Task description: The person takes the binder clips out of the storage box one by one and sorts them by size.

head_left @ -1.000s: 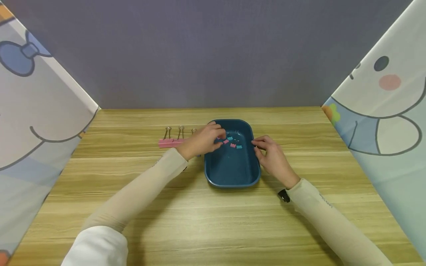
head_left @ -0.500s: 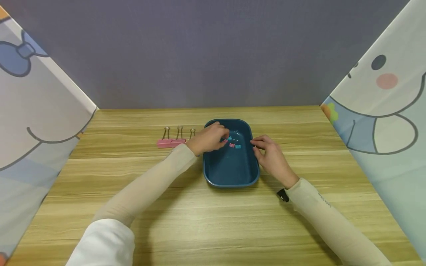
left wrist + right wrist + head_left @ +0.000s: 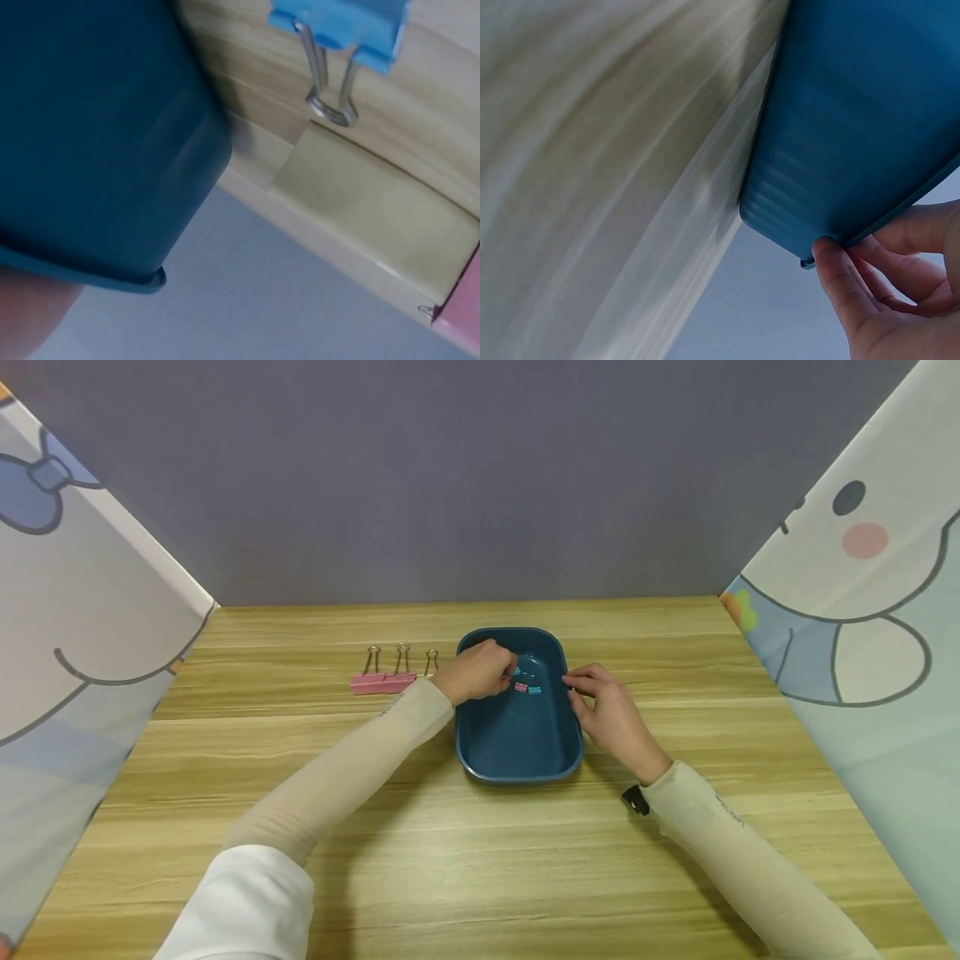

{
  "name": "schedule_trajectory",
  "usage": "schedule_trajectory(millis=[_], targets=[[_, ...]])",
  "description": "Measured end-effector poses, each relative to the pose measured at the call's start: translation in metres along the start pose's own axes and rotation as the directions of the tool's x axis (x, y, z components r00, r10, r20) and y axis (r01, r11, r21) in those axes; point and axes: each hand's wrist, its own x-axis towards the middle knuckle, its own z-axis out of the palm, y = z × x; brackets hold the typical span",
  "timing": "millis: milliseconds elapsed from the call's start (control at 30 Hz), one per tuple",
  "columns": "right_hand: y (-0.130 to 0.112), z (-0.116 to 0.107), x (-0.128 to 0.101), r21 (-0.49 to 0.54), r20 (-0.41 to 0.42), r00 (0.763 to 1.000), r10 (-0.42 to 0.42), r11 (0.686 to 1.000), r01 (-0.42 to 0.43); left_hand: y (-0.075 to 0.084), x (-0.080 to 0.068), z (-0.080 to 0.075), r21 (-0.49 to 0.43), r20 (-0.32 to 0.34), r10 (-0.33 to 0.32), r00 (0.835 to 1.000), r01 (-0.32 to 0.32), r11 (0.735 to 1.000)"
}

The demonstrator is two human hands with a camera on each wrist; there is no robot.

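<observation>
Fabric (image 3: 97, 602) with a pale cartoon figure and a blue bow stands along the far left. Next comes the left arm, in a white sleeve (image 3: 247, 893) with a beige cuff covering (image 3: 352, 768) below it, crossing the wood-grain table (image 3: 525, 877). Near the back of the table lie two large pink binder clips (image 3: 382, 683), side by side, silver handles pointing away. Just beside them is a yellow clip (image 3: 375, 210), and the left wrist view also shows a blue clip (image 3: 345, 34) next to it, nearer the person.

The left hand (image 3: 478, 672) reaches over the left rim of a dark blue bin (image 3: 517, 747), its fingers bent down inside; their tips are hidden, so whether they pinch anything I cannot tell. Just right of those fingers, on the bin's floor, sit a partly covered teal piece (image 3: 517, 671), a small pink piece (image 3: 521, 687) and another small teal piece (image 3: 535, 691), the last two close together.

The right hand (image 3: 611, 714) pinches the bin's right rim between thumb and fingers. Below its wrist shows a black object (image 3: 636, 800). More cartoon-printed fabric (image 3: 862, 610) closes the right side.
</observation>
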Motion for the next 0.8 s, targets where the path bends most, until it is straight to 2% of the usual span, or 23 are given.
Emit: schedule_trajectory(millis=[500, 800], targets=[[-0.002, 0.0, -0.001, 0.004, 0.003, 1.0, 0.005, 1.0, -0.005, 0.006, 0.009, 0.009, 0.065, -0.006, -0.055, 0.998, 0.056, 0.996], [-0.001, 0.0, -0.001, 0.005, 0.007, 1.0, 0.01, 1.0, -0.01, 0.007, 0.012, 0.011, 0.073, -0.015, -0.054, 0.998, 0.055, 0.996]])
